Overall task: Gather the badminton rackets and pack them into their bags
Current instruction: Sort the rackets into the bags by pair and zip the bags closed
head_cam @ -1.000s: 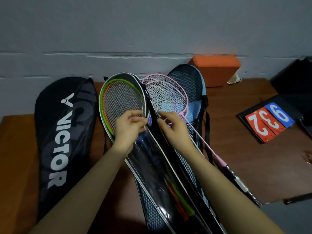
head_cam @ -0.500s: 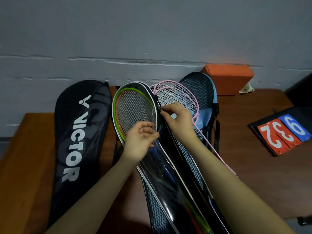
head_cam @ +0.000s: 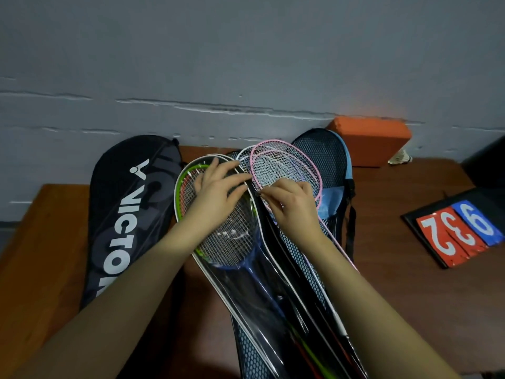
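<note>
A clear-fronted racket bag (head_cam: 262, 280) with white piping lies in the middle of the table. Inside it are a green-framed racket (head_cam: 180, 192) and a blue one (head_cam: 246, 265). My left hand (head_cam: 218, 187) rests flat on the bag's head end with its fingers spread. My right hand (head_cam: 289, 206) pinches the small zipper pull (head_cam: 258, 194) on the bag's right edge. A pink racket (head_cam: 287, 165) and a white racket (head_cam: 243, 157) lie loose beside it, on a blue mesh bag (head_cam: 328, 157). A black Victor bag (head_cam: 128, 214) lies at the left.
The wooden table (head_cam: 41, 255) stands against a grey wall. An orange block (head_cam: 371, 140) and a shuttlecock (head_cam: 401, 159) sit at the back right. A flip scoreboard (head_cam: 459, 233) with red and blue number cards lies at the right, below a dark object (head_cam: 486, 165).
My left hand has slid up from the middle of the racket head to the bag's top and spread flat. My right hand stays at the zipper. The view has shifted.
</note>
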